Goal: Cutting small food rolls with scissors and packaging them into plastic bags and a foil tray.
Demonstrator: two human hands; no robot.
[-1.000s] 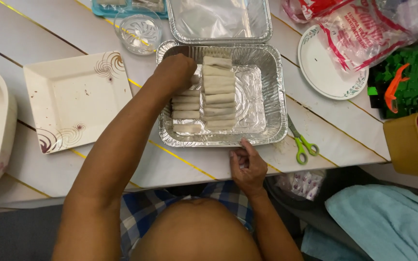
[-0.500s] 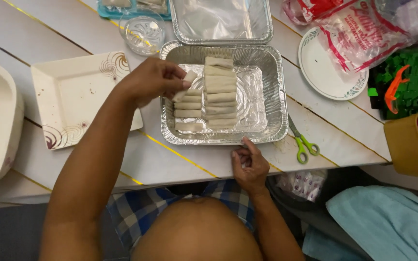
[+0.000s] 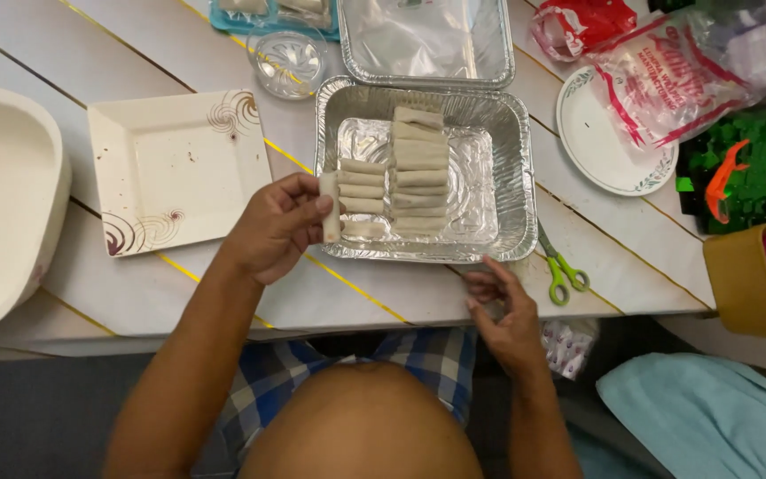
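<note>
My left hand (image 3: pixel 275 226) holds one pale rolled wrapper (image 3: pixel 331 208) upright, just left of the foil tray (image 3: pixel 512 142). Inside the tray lie several more pale rolls (image 3: pixel 418 168) in two stacked rows. My right hand (image 3: pixel 500 306) rests at the table's near edge below the tray, fingers loosely curled and holding nothing. Green-handled scissors (image 3: pixel 563 270) lie just right of that hand.
A square white plate with brown swirls (image 3: pixel 175 168) sits left of the tray, a large cream bowl (image 3: pixel 2 195) at far left. A second foil tray (image 3: pixel 427 40), a small glass bowl (image 3: pixel 287 62), a round plate (image 3: pixel 609 133) and red-printed bags (image 3: pixel 684 66) lie beyond.
My left hand has come out of the tray toward me and to the left, now carrying a roll. My right hand has slid slightly right along the table edge.
</note>
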